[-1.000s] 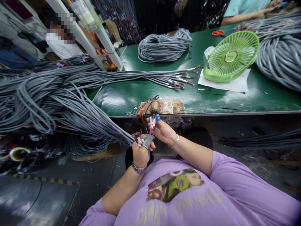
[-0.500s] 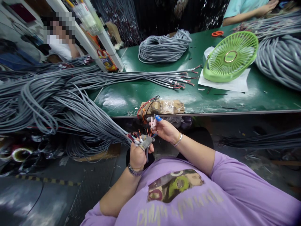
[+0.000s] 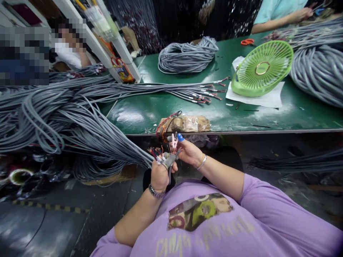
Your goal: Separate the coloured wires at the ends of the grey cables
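My left hand point(image 3: 160, 175) is closed around the ends of several grey cables point(image 3: 131, 147), with grey wrapping on its fingers. Thin coloured wires point(image 3: 157, 151), red, dark and orange, fan out from the stripped ends above it. Just to the right, my right hand point(image 3: 190, 151) has a blue cover point(image 3: 180, 137) on the thumb tip. Its fingers pinch a small pale pink clip point(image 3: 174, 141) close to the wire tips. Some wires run up against these fingers; their exact contact is hard to make out.
A wooden block point(image 3: 194, 123) with red and black leads sits at the edge of the green table point(image 3: 136, 116). Beyond it are a coiled cable bundle point(image 3: 187, 57), a green fan point(image 3: 264, 67) and orange-handled scissors point(image 3: 247, 42). A co-worker's arm point(image 3: 284, 21) is at the upper right.
The left hand has turned and shifted slightly right, bringing the wires closer to my right fingers. The view has tipped a little. At the far right, the co-worker's hand has moved.
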